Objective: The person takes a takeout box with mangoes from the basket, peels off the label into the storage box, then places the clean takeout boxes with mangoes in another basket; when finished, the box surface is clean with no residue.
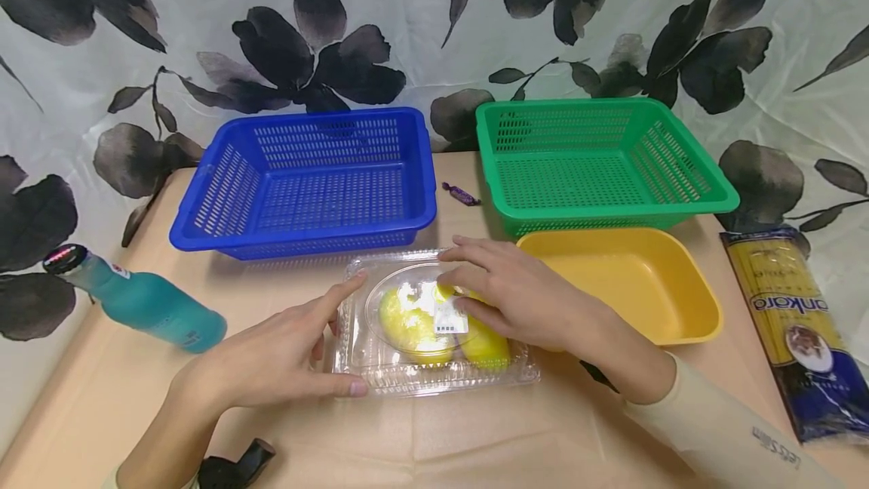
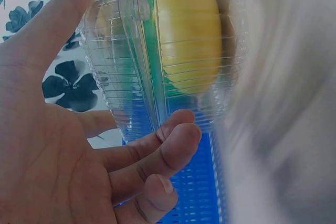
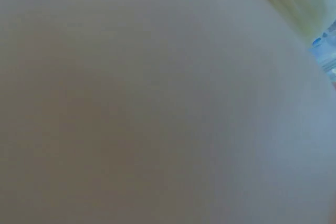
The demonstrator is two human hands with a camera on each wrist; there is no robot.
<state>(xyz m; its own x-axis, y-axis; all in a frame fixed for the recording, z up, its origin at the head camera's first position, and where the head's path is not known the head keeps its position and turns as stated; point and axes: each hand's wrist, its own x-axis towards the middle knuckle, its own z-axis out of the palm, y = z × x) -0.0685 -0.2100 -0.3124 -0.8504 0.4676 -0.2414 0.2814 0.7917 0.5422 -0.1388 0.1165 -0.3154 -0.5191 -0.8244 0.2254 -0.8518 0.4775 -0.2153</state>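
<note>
A clear plastic clamshell box [image 1: 387, 379] with yellow, smooth, oval fruit [image 1: 414, 330] inside lies on the table, its lid down. My left hand [image 1: 285, 357] holds the box's left end, thumb at the front corner and index finger on the lid's edge. In the left wrist view, the other fingers [image 2: 176, 148] bend loosely against its ribbed side. My right hand [image 1: 516, 289] lies over the right part of the lid, fingers extended across it near a small white label [image 1: 449, 318]. A blurred pale surface fills most of the right wrist view.
Behind the box stand a blue basket [image 1: 305, 241] and a green basket [image 1: 611, 211], with a purple-wrapped candy [image 1: 462, 194] between them. A yellow tub [image 1: 631, 285] sits by the right forearm. A teal bottle [image 1: 152, 304] lies left; a pasta pack [image 1: 797, 323] lies far right.
</note>
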